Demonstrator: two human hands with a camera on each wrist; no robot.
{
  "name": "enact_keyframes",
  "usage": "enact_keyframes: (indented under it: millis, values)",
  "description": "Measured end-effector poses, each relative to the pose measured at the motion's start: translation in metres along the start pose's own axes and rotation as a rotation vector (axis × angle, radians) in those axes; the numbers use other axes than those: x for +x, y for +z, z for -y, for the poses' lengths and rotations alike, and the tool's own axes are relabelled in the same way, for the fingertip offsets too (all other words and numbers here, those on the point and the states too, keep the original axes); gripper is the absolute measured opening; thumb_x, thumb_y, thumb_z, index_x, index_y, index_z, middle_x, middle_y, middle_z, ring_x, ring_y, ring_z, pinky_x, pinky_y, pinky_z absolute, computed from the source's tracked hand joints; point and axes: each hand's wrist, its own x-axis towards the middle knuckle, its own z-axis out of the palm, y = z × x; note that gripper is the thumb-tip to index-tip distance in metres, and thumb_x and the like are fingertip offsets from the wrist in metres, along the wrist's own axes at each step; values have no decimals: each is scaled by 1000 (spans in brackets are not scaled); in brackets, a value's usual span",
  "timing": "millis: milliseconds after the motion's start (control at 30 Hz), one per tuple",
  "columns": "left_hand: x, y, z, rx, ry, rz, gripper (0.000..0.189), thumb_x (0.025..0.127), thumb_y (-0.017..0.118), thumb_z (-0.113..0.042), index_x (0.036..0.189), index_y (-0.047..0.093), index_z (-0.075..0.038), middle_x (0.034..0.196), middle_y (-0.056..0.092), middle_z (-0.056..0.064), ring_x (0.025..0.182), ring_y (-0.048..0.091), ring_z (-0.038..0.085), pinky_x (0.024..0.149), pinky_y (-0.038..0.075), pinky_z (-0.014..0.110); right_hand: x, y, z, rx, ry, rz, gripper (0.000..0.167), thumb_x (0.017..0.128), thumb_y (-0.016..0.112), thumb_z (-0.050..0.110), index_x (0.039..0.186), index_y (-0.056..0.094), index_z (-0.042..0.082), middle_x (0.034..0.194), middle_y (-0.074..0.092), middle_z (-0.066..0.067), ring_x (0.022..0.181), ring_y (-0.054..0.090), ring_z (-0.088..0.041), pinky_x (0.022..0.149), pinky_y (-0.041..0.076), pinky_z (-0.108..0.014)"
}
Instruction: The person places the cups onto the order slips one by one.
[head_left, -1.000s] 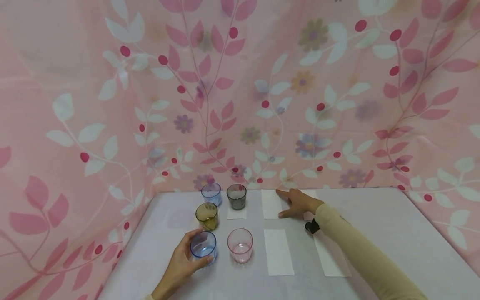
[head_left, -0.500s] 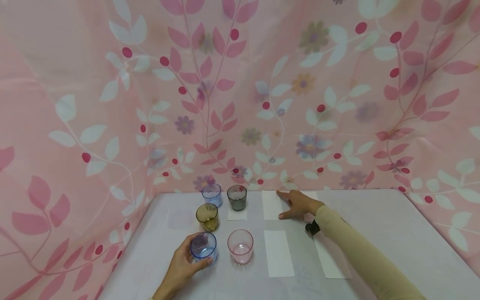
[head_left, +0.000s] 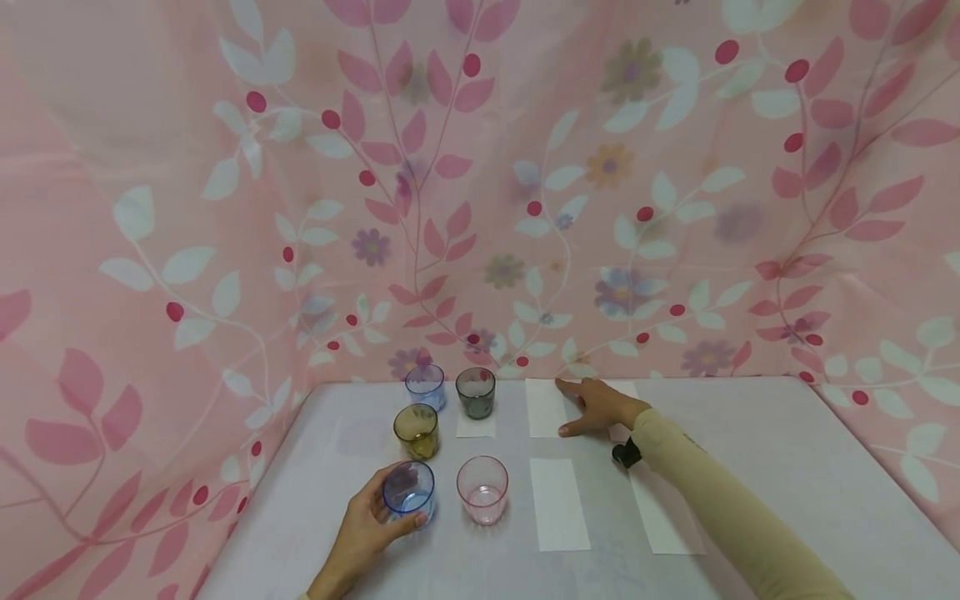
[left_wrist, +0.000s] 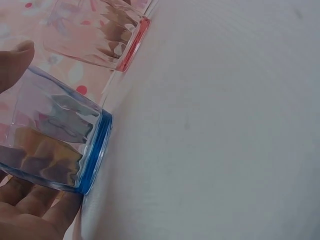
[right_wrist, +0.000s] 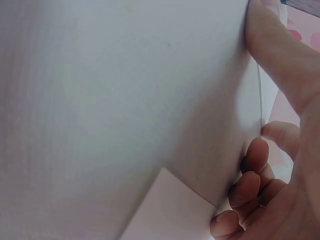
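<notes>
My left hand [head_left: 365, 525] curls its fingers and thumb around a clear blue glass [head_left: 409, 493] standing upright on the white table at front left. Up close in the left wrist view, fingers lie along one side of the blue glass [left_wrist: 55, 130] and the thumb along the other. A pink-rimmed glass [head_left: 483, 492] stands just right of it, and an olive glass [head_left: 417, 432] just behind. At the far side my right hand [head_left: 600, 407] rests with index finger and thumb spread over a white paper strip [head_left: 546, 417]. Its other fingers are bent against the surface in the right wrist view.
A pale blue glass [head_left: 426, 388] and a grey glass [head_left: 476, 393] stand at the back left; a white paper piece [head_left: 476, 427] shows by the grey one. Two paper strips lie in front, one in the middle [head_left: 559, 504] and another strip [head_left: 667, 521] partly under the right sleeve.
</notes>
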Motion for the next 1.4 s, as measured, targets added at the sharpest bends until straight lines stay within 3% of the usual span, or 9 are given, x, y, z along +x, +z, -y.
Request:
enact_keyframes:
  millis: [200,433,733,900,1100,1400]
  values:
    - [0,-1,1,-16,7,6,86,74,94,0,150,54,-3,151,59,20,135,62,12,109,48,15,0,-1,0,5,0,1,108,83,91,45,166,34,8,96,52,-9,89,46,-20,82,43,-36]
    - [0,-2,2,-32,-4,-20,85,73,94,0,150,56,-4,151,59,20,134,62,11,108,49,15,1,1,-2,-3,6,0,108,82,91,47,167,34,10,101,54,-9,92,48,-21,86,47,-38]
    - [-2,-7,-2,-81,101,-13,84,78,87,9,153,49,6,152,54,31,132,63,6,109,51,21,0,1,-1,-2,9,7,107,83,91,47,166,35,10,100,54,-9,91,47,-20,82,45,-36]
    - [1,-14,-12,-126,106,-21,84,79,85,12,154,47,7,154,51,32,134,62,6,111,50,24,0,1,-1,-4,13,4,107,83,91,47,166,35,11,100,54,-9,90,48,-20,81,44,-35]
    - [7,-21,-32,-83,120,-29,83,80,85,10,154,48,4,154,52,28,133,62,6,111,50,22,0,1,0,-3,8,1,107,83,91,46,166,35,10,99,54,-9,89,47,-20,80,43,-35]
    - [24,-17,-63,-26,179,48,80,85,85,2,156,48,-2,153,56,22,135,63,16,109,52,23,2,2,-2,2,5,8,109,82,91,48,166,34,10,98,53,-8,89,46,-20,81,43,-35]
